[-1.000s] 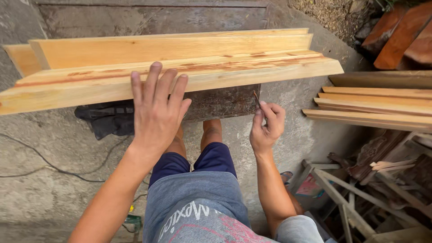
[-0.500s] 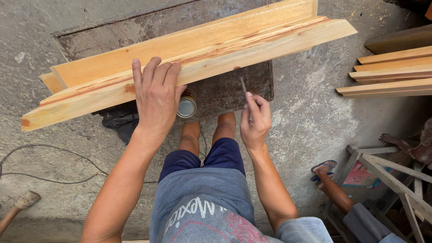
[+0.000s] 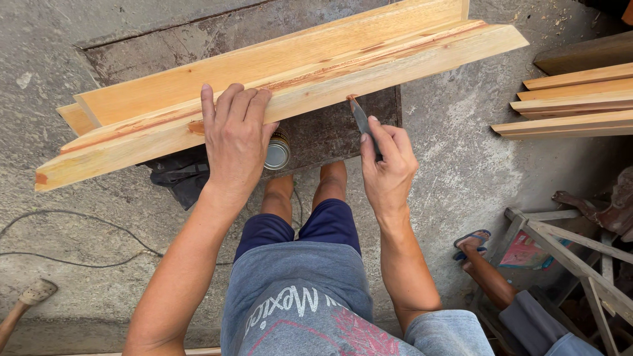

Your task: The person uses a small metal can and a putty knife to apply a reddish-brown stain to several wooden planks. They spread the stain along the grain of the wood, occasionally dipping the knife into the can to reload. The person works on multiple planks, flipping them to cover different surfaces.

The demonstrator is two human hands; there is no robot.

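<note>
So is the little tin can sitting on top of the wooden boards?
No, the tin can sits down on the ground below the wooden boards, partly hidden behind the left hand.

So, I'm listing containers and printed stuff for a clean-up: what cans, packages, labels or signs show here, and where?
Small round tin can: on the dark slab under the wooden boards, beside the left hand; silvery top, yellowish side.
Flat printed sheet: floor at right, behind the wooden frame; red with blue.

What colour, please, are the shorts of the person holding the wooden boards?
The shorts are dark navy blue, seen in the head view, the only one.
</note>
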